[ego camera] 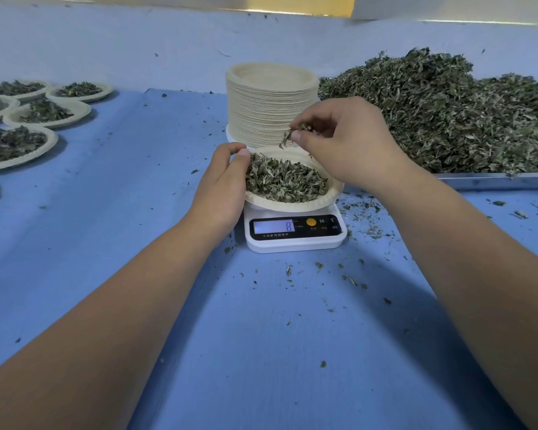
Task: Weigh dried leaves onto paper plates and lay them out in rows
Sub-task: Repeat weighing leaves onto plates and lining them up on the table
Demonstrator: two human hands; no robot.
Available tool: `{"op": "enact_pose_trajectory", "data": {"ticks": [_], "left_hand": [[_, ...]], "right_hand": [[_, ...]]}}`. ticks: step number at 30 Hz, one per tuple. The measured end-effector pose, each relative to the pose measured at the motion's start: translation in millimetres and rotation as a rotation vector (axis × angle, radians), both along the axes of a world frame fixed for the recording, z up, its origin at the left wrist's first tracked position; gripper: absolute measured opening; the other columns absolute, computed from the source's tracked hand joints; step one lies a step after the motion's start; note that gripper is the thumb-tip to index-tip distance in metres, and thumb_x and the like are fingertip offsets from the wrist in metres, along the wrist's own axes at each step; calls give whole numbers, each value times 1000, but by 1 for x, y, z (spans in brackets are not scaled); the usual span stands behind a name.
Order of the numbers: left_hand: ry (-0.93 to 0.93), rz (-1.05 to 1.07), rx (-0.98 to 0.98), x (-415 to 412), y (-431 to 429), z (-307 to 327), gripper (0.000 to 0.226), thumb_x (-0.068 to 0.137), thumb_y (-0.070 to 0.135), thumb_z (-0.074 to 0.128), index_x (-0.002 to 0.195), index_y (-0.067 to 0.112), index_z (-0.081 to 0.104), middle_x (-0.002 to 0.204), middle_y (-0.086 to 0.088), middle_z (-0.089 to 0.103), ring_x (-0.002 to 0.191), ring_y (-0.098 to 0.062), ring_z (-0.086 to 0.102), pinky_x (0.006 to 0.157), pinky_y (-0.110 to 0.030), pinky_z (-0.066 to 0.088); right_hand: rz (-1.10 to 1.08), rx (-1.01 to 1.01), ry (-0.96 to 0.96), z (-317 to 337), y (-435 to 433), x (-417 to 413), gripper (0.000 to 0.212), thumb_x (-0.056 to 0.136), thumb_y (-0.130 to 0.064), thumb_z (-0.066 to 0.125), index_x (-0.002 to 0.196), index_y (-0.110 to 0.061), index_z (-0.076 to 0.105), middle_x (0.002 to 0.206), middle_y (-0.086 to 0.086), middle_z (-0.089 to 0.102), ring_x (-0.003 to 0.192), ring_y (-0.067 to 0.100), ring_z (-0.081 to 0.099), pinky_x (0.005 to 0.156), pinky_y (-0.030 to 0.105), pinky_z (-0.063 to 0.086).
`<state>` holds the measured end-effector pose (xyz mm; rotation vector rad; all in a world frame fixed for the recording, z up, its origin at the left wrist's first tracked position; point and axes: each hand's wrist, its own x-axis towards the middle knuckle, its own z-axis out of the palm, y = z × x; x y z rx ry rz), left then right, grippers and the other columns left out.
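Note:
A paper plate (295, 206) heaped with dried green leaves (288, 181) sits on a small white digital scale (295, 232) whose display reads 8. My left hand (222, 184) grips the plate's left rim, thumb over the edge. Just above the plate's far side, my right hand (342, 141) pinches a small tuft of dried leaves between thumb and fingers. Behind the scale stands a tall stack of empty paper plates (271, 103). A big pile of dried leaves (441, 113) fills a metal tray (491, 180) at the right.
Several filled paper plates (44, 113) lie in rows at the far left on the blue table cover (261, 352). Loose leaf crumbs are scattered around the scale and along the tray's front edge. A blue wall rises behind.

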<state>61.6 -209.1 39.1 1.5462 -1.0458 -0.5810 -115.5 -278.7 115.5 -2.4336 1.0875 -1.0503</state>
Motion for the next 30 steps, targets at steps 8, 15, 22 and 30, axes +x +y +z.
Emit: {"op": "enact_pose_trajectory", "data": {"ticks": [8, 15, 22, 30], "left_hand": [[-15, -4, -1, 1, -1, -3, 20, 104, 44, 39, 117, 42, 54, 105, 29, 56, 97, 16, 48, 77, -15, 34], [-46, -12, 13, 2, 0, -4, 20, 104, 45, 38, 116, 44, 54, 103, 27, 56, 85, 24, 49, 76, -16, 35], [3, -34, -11, 0, 4, -1, 24, 93, 53, 44, 113, 47, 57, 109, 28, 60, 95, 21, 53, 82, -18, 37], [44, -86, -46, 1, 5, -2, 33, 84, 38, 56, 117, 44, 57, 82, 45, 62, 83, 22, 60, 81, -19, 42]], "right_hand": [[-233, -95, -259, -7, -28, -44, 19, 93, -30, 68, 110, -33, 75, 90, -26, 69, 83, -3, 64, 88, 27, 57], [-397, 11, 188, -35, -43, -78, 39, 102, -34, 53, 138, -21, 59, 70, 0, 60, 55, 18, 52, 66, 33, 49], [-139, -51, 110, -14, -6, -40, 28, 98, -39, 57, 119, -27, 71, 97, -14, 68, 88, 7, 65, 81, 25, 53], [107, 127, 280, -20, 7, -13, 42, 91, -58, 60, 132, -44, 59, 119, -20, 62, 90, 0, 59, 86, 29, 47]]}}
